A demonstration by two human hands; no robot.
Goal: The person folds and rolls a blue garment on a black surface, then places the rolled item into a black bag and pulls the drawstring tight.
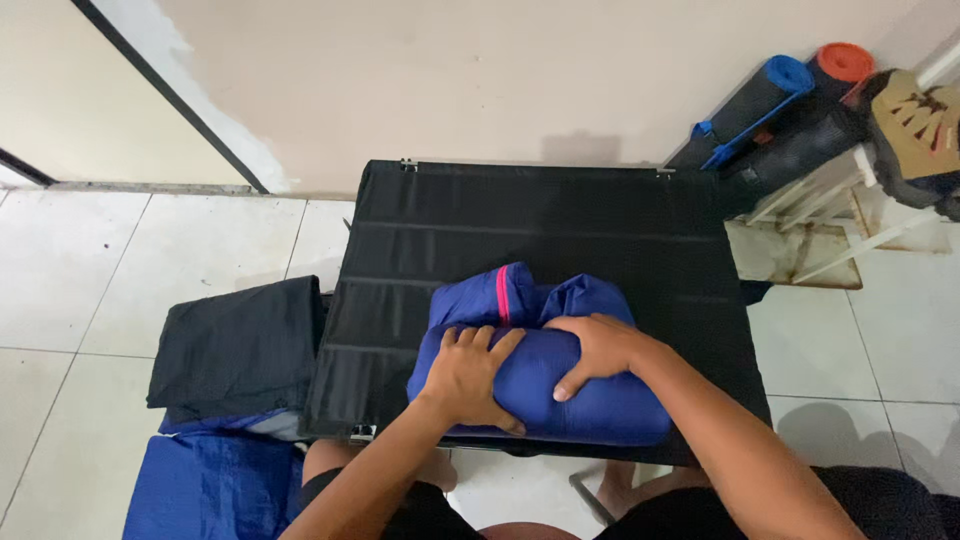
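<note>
The person leans over a black folding table [600,230] and presses both hands onto a blue garment [540,380], rolled into a thick bundle that lies at the near edge of the table, with its looser end, marked by a pink stripe [502,292], bunched up just behind. The left hand [470,375] lies across the near left part of the roll, fingers spread and curled down over its front, so its grip is pressed onto the fabric rather than closed around it. The right hand [600,350] covers the top of the roll, thumb pointing down and fingers wrapped over the far side, clamped on the bundle in the same pressing way. The roll looks springy and puffy, so it could loosen or unroll if either hand eases off; because it sits so close to the near edge, it could also slide off toward the person's legs. No open container shows in this view. To the left of the table a folded black cloth [240,345] rests on top of more blue fabric [215,485], near the white tiled floor [80,290]. At the far right, rolled mats [760,105] in blue, black and orange lean in the corner against the wall beside a white rack [830,210].
</note>
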